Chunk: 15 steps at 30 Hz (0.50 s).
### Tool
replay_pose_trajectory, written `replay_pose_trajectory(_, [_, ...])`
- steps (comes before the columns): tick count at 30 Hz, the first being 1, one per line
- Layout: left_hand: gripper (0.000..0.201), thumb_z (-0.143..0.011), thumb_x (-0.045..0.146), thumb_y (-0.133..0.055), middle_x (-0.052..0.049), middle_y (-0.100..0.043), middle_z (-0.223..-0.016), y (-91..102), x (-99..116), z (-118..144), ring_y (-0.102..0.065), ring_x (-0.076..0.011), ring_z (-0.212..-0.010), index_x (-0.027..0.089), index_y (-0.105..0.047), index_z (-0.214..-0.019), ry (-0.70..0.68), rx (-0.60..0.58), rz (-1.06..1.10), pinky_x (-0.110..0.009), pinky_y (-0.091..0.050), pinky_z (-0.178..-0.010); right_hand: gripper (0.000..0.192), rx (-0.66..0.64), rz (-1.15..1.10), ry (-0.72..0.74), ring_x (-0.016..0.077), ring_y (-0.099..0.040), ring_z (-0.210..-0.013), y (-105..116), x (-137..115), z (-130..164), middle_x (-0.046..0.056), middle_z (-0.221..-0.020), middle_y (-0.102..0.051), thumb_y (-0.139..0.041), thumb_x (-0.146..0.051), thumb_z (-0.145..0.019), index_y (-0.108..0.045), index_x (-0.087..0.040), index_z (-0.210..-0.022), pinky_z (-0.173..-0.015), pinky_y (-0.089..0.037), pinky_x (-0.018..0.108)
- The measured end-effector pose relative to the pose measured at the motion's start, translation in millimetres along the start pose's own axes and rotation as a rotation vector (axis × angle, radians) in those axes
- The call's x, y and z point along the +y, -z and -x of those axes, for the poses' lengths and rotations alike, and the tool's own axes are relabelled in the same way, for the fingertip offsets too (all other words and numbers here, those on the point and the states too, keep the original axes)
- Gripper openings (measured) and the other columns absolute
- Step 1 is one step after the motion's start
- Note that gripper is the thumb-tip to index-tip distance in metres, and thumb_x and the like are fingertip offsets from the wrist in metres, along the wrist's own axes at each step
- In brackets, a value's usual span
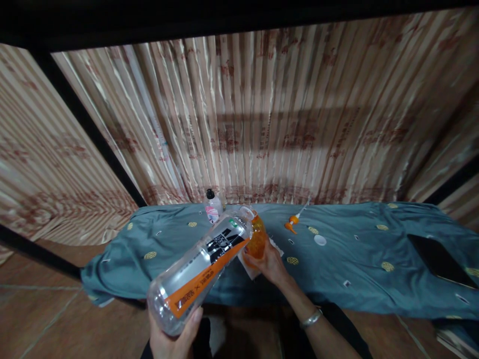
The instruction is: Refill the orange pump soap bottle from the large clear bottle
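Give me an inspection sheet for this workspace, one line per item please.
Surface: low table under a teal patterned cloth.
Job's things: large clear bottle tilted with its mouth at the orange bottle; pump head and white cap lying loose.
Clutter: small black-capped bottle; dark tablet.
Grips: left hand holds the clear bottle's base; right hand steadies the orange bottle.
Cables: nothing seen.
Surroundings: striped curtain; tiled floor.

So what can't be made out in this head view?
- Orange bottle: its mouth is hidden behind the clear bottle.
- Label print on the clear bottle: too blurred to read.
- Left hand: cut by the bottom edge.
- Small bottle label: too small.
- Dark flat object: unidentifiable.
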State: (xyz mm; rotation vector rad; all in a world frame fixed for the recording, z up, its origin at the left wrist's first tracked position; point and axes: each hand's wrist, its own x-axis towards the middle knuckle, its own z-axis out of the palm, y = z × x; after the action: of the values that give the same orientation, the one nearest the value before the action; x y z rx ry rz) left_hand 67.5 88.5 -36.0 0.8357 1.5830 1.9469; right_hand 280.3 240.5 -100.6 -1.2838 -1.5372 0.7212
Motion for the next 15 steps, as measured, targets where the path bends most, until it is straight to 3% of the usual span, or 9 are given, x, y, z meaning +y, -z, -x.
replay_pose_trajectory(8, [0.092,-0.056,0.058,-0.097,-0.009,-0.075,-0.101,-5.9,6.5,0.2,-0.076,-0.0301,-0.091,0.017,-0.067,-0.134,0.081,0.050,0.054,-0.037,-0.066,-0.078,0.075,-0.006,-0.020,0.003,0.0349,-0.078,-0.112,-0.8,0.9,0.3,0.013,-0.122,-0.081,-0.083,-0.036,-0.075,-0.056,-0.021,-0.143,-0.105,-0.061,0.057])
replay_pose_trajectory(15, [0.088,-0.055,0.053,-0.099,-0.008,-0.074,-0.104,-2.8,4.5,-0.8,-0.073,-0.0255,-0.087,0.017,-0.069,-0.128,0.083,0.034,0.082,-0.031,-0.064,-0.071,0.071,-0.002,-0.043,-0.006,0.0338,-0.078,-0.110,0.8,-3.0,0.3,0.011,-0.119,-0.082,-0.084,-0.037,-0.074,-0.059,-0.022,-0.138,-0.102,-0.062,0.053])
